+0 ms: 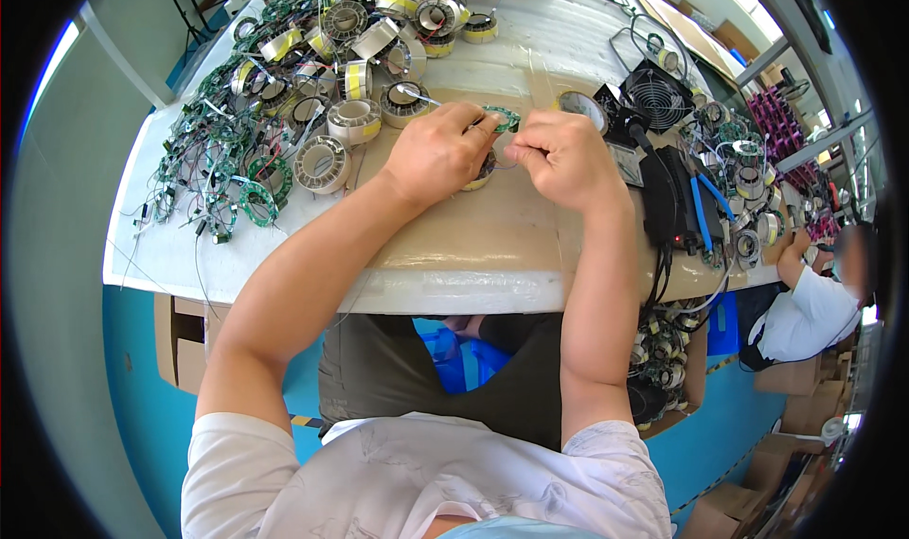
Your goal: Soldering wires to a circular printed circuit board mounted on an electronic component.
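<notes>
Over the middle of the table, my left hand (443,153) is closed on a green ring-shaped circuit board (507,119), whose edge shows past the fingertips. Beneath those fingers sits a wound coil ring (481,174) with a yellow band, mostly covered by the hand. Just to the right, my right hand (574,157) makes a pinch of thumb and forefinger. A thin wire (506,166) runs between the pinch and the coil ring; its tip is hidden in the fingers.
Tangled circuit boards with wires (204,151) and several coil rings (355,121) heap up at the left and back. A black fan (655,99), a black box (684,198) and blue-handled pliers (703,219) stand right. Another person (805,317) sits at far right.
</notes>
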A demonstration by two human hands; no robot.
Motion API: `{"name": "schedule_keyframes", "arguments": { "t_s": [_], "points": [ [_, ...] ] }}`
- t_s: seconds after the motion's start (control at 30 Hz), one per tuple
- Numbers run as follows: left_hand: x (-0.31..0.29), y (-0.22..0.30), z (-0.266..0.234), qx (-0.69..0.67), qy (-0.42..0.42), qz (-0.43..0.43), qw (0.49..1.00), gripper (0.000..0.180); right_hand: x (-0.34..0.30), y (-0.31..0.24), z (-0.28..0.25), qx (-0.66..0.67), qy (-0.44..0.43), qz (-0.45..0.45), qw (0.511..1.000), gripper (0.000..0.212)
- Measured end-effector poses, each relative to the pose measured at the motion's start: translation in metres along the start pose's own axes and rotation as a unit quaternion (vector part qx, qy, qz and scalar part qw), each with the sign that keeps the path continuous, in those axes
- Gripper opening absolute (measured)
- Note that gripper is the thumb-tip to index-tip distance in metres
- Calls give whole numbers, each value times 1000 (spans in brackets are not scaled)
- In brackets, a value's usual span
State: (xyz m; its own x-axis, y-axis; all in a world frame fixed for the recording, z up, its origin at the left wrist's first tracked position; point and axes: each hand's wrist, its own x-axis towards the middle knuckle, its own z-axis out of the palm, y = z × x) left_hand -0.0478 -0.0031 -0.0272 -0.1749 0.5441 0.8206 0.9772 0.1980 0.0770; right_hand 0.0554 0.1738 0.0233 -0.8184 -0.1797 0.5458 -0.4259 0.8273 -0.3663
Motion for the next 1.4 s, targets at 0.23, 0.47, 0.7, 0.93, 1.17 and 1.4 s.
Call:
{"name": "schedule_keyframes", "arguments": {
  "t_s": [0.23, 0.47, 0.7, 0.93, 1.17, 1.4],
  "points": [
    [-2, -2, 2, 14, -15, -3, 1000, 28, 4, -1, 2, 239, -21, 192, 952, 9],
    [3, 1, 0, 14, -2, -4, 1000, 23, -2, 20, 1, 350, -104, 202, 909, 14],
    [14, -6, -9, 57, 75, -48, 994, 21, 6, 10, 14, 448, -18, 232, 863, 17],
    [20, -16, -15, -28, 187, -60, 980, 24, 8, 3, 18, 422, 64, 231, 875, 17],
    [22, -22, -4, -66, 177, -61, 980, 20, 11, 0, 20, 388, 57, 264, 881, 18],
    [23, -20, -10, -5, 125, -49, 991, 18, 13, -5, 25, 395, 55, 271, 876, 16]
  ]
}}
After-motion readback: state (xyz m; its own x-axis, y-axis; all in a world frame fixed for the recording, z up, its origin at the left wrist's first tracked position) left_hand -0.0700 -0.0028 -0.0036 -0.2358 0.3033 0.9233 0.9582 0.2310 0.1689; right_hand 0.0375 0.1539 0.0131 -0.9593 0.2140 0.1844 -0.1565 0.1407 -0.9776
